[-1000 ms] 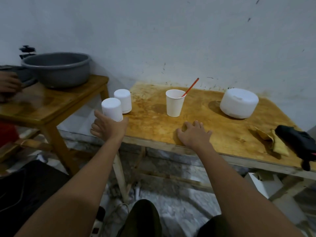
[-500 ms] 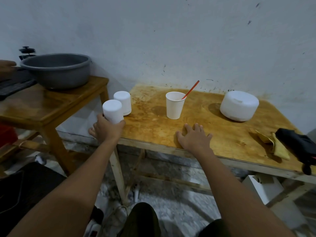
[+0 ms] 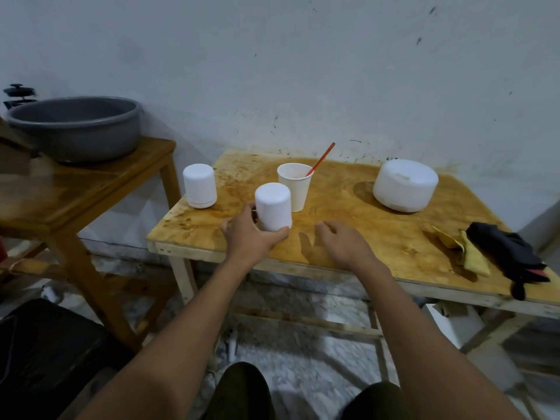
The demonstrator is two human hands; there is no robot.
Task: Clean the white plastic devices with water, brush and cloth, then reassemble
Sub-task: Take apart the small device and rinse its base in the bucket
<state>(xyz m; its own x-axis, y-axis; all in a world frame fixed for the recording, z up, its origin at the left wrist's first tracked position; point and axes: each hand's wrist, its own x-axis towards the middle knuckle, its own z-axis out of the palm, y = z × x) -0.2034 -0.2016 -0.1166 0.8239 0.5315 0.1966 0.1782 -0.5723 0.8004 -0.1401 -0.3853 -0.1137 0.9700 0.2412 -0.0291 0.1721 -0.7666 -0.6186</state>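
left hand [image 3: 251, 234] is gripping a small white device [image 3: 273, 206], upright, just in front of the paper cup [image 3: 294, 186] | right hand [image 3: 339, 241] is holding nothing, fingers loose, nearer than the cup, a bit right

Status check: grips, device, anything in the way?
Left grip wrapped round small white cylinder, upright. Right grip empty, loosely curled, beside it. Paper cup with red stick close behind the cylinder.
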